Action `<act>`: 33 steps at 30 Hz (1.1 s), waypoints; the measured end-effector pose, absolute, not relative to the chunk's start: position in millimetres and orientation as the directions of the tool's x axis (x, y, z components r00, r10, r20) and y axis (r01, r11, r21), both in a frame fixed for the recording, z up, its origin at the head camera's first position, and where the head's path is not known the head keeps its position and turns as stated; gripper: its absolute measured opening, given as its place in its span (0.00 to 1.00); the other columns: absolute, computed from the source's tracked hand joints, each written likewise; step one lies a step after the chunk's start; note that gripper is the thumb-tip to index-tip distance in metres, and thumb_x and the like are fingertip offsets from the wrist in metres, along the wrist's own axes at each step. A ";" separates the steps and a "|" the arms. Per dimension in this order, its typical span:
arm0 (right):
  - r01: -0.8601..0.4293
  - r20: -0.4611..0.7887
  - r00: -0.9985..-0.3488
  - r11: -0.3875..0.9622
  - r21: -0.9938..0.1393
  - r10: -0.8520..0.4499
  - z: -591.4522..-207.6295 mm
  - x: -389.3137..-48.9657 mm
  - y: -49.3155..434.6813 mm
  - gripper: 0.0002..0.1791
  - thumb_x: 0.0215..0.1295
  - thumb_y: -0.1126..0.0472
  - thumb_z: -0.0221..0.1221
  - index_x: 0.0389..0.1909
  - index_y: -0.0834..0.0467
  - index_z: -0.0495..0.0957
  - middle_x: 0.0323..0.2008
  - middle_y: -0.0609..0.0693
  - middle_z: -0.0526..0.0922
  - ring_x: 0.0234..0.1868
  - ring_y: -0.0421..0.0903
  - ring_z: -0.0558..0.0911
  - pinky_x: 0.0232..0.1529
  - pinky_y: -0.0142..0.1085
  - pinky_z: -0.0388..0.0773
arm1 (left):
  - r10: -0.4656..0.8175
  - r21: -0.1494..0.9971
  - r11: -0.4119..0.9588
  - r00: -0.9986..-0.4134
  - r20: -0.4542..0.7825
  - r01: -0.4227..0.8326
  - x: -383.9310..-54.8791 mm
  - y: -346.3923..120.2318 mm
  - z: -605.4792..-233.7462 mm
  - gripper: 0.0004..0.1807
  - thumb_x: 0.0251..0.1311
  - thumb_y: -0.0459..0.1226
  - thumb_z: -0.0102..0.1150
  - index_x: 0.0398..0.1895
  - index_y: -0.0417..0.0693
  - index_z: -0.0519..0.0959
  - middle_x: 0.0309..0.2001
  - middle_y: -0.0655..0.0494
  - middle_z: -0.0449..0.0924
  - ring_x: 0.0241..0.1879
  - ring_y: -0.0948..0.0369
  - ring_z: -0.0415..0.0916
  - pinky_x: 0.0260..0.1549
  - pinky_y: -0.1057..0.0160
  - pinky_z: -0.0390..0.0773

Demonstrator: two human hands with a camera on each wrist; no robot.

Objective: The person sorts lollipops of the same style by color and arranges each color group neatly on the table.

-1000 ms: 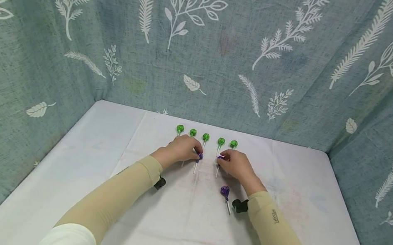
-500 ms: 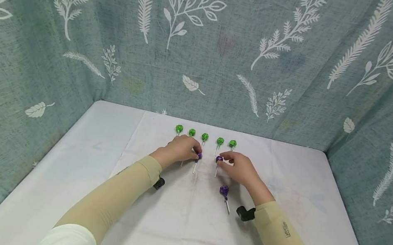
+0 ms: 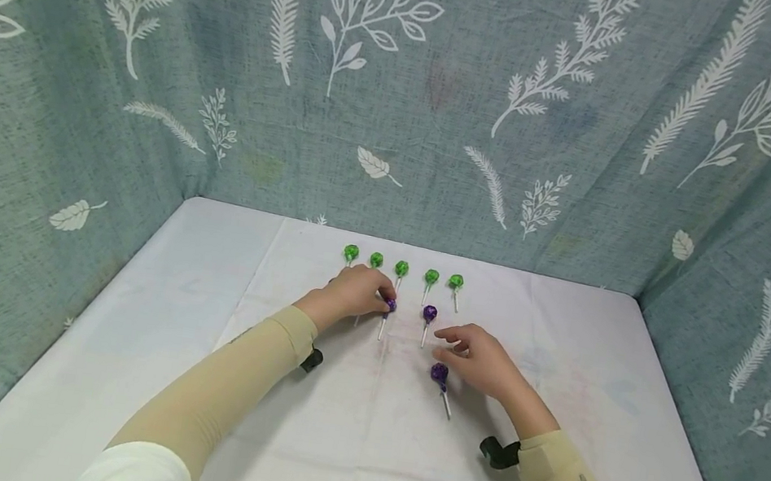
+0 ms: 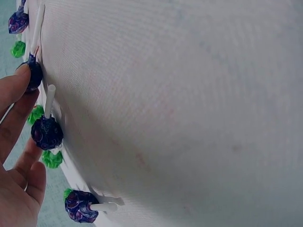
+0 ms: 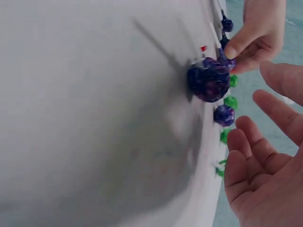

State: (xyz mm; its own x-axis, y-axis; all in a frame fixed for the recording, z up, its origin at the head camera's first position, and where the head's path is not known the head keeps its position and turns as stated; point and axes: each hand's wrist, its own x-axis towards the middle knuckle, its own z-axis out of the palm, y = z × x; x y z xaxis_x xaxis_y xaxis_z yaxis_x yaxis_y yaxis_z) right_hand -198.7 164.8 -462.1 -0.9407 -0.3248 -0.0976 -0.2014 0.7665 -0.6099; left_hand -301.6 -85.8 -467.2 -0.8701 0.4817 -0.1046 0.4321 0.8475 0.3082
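My left hand (image 3: 355, 290) pinches the wrapped head of a purple lollipop (image 3: 390, 306) between thumb and finger; its white stick points toward me. In the left wrist view the held lollipop (image 4: 34, 76) has more purple lollipops (image 4: 46, 134) beside it. My right hand (image 3: 483, 359) holds nothing, its fingers spread and slightly bent. Just left of its fingertips lies a purple lollipop (image 3: 429, 313). Another purple lollipop (image 3: 439, 374) lies nearer to me, close below the right thumb; it looms large in the right wrist view, a dark purple ball (image 5: 208, 79).
A row of several green lollipops (image 3: 401, 269) lies behind the purple ones, partly hidden by the left hand. The table has a white cloth (image 3: 298, 442). A blue-grey patterned curtain (image 3: 447, 118) stands around its back and sides. Black wrist cameras (image 3: 499, 453) hang under both forearms.
My right hand has let go of the purple lollipop to the right of the held one and drawn back toward me and to the right. The left hand has stayed in place.
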 end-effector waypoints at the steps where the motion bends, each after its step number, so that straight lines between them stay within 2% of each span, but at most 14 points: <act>1: -0.203 -0.100 -0.939 0.763 -0.614 -0.330 -464.1 -196.3 166.2 0.20 0.56 0.45 0.59 0.49 0.45 0.78 0.46 0.46 0.76 0.42 0.43 0.75 0.41 0.40 0.73 | 0.477 0.311 0.849 -0.872 -0.108 0.426 -301.6 -86.4 -468.1 0.08 0.51 0.49 0.62 0.36 0.69 0.81 0.36 0.72 0.77 0.43 0.59 0.71 0.49 0.49 0.65; 7: -0.229 -0.106 -0.921 0.741 -0.632 -0.375 -475.3 -184.3 170.9 0.20 0.56 0.47 0.60 0.49 0.48 0.78 0.41 0.44 0.76 0.38 0.40 0.75 0.37 0.37 0.74 | 0.454 0.331 0.857 -0.883 -0.119 0.396 -301.7 -89.1 -471.7 0.08 0.51 0.49 0.63 0.36 0.69 0.81 0.37 0.71 0.78 0.46 0.58 0.70 0.53 0.47 0.60; 11: -0.263 -0.084 -0.914 0.737 -0.623 -0.397 -479.6 -178.5 170.9 0.21 0.55 0.47 0.61 0.49 0.50 0.77 0.36 0.41 0.76 0.32 0.39 0.73 0.32 0.35 0.73 | 0.455 0.341 0.852 -0.884 -0.104 0.398 -301.4 -89.0 -470.6 0.08 0.50 0.48 0.63 0.36 0.68 0.82 0.37 0.71 0.78 0.46 0.57 0.71 0.53 0.47 0.61; 16: -0.297 -0.060 -0.911 0.748 -0.594 -0.409 -481.0 -173.6 168.8 0.20 0.55 0.49 0.61 0.49 0.52 0.78 0.35 0.41 0.76 0.32 0.41 0.72 0.32 0.35 0.71 | 0.462 0.339 0.848 -0.882 -0.095 0.407 -302.0 -87.9 -470.5 0.08 0.50 0.48 0.63 0.36 0.68 0.82 0.36 0.71 0.78 0.46 0.58 0.71 0.53 0.47 0.61; 26: -0.291 -0.066 -0.919 0.781 -0.552 -0.389 -485.5 -175.7 166.1 0.16 0.57 0.49 0.60 0.47 0.48 0.78 0.34 0.38 0.75 0.30 0.38 0.71 0.31 0.33 0.70 | 0.456 0.336 0.851 -0.886 -0.089 0.404 -303.4 -85.6 -471.4 0.08 0.50 0.49 0.63 0.35 0.70 0.81 0.36 0.74 0.78 0.45 0.59 0.71 0.53 0.48 0.61; 33: -0.264 -0.082 -0.926 0.785 -0.561 -0.370 -485.2 -177.2 165.2 0.12 0.57 0.50 0.61 0.42 0.46 0.79 0.27 0.37 0.74 0.27 0.39 0.71 0.28 0.34 0.70 | 0.451 0.338 0.853 -0.888 -0.095 0.397 -303.2 -85.1 -471.4 0.09 0.50 0.49 0.63 0.36 0.69 0.81 0.37 0.74 0.78 0.46 0.59 0.71 0.53 0.48 0.61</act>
